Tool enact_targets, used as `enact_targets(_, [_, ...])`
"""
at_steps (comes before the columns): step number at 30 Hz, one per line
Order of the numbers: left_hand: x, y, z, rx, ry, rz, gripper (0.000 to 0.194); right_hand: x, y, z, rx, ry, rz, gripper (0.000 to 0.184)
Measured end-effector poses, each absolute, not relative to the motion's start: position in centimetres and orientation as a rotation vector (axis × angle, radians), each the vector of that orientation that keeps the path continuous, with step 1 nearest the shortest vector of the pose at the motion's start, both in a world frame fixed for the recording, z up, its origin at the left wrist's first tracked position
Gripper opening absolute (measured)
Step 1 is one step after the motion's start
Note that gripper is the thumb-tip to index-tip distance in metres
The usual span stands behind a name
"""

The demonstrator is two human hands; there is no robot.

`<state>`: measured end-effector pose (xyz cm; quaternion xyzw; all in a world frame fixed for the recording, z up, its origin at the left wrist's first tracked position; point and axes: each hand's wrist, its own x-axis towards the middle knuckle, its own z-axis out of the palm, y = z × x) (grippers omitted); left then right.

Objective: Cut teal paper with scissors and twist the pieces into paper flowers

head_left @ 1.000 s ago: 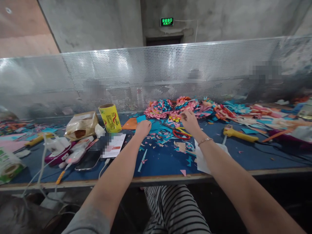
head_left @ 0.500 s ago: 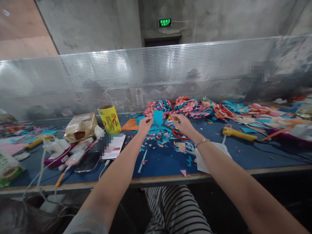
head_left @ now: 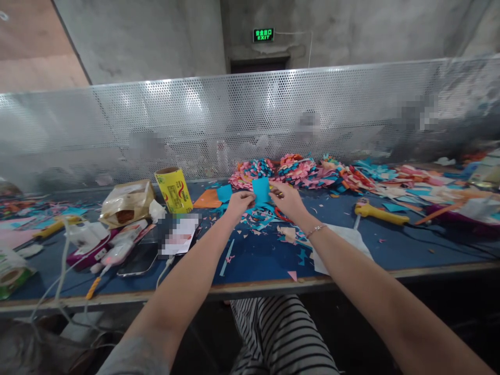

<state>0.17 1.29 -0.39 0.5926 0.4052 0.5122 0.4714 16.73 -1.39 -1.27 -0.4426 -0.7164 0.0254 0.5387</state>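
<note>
A small square of blue paper (head_left: 261, 190) stands upright between my two hands above the scraps. My left hand (head_left: 240, 203) pinches its lower left edge. At its right edge are the closed fingers of my right hand (head_left: 288, 201), gripping the paper there. Red-handled scissors (head_left: 279, 213) lie under my right hand, mostly hidden by it. Another blue paper piece (head_left: 224, 193) is behind my left hand, beside an orange paper sheet (head_left: 208, 199). Blue and pink paper scraps (head_left: 261, 225) are scattered below the hands.
Pink, blue and orange paper flowers (head_left: 297, 171) are heaped along the perforated metal screen (head_left: 211, 104). To the right lies a yellow glue gun (head_left: 380, 213). Left of me are a yellow tube (head_left: 174, 190), a brown bag (head_left: 128, 202), a phone (head_left: 137, 263) and cables.
My left hand has moved right, and the blue paper has shifted slightly right with it. The right hand has come in against the paper's right edge.
</note>
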Motion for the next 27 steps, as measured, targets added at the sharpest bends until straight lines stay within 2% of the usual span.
enact_targets(21, [0.6,0.1,0.3,1.328,0.965,1.284,0.007,16.1,-1.7,-1.1,-1.133,-1.58,0.048,0.04])
enact_targets(27, [0.3,0.4,-0.2,1.341,1.029,1.126,0.006,16.0,-1.7,-1.0,-1.222,-1.427,0.229,0.028])
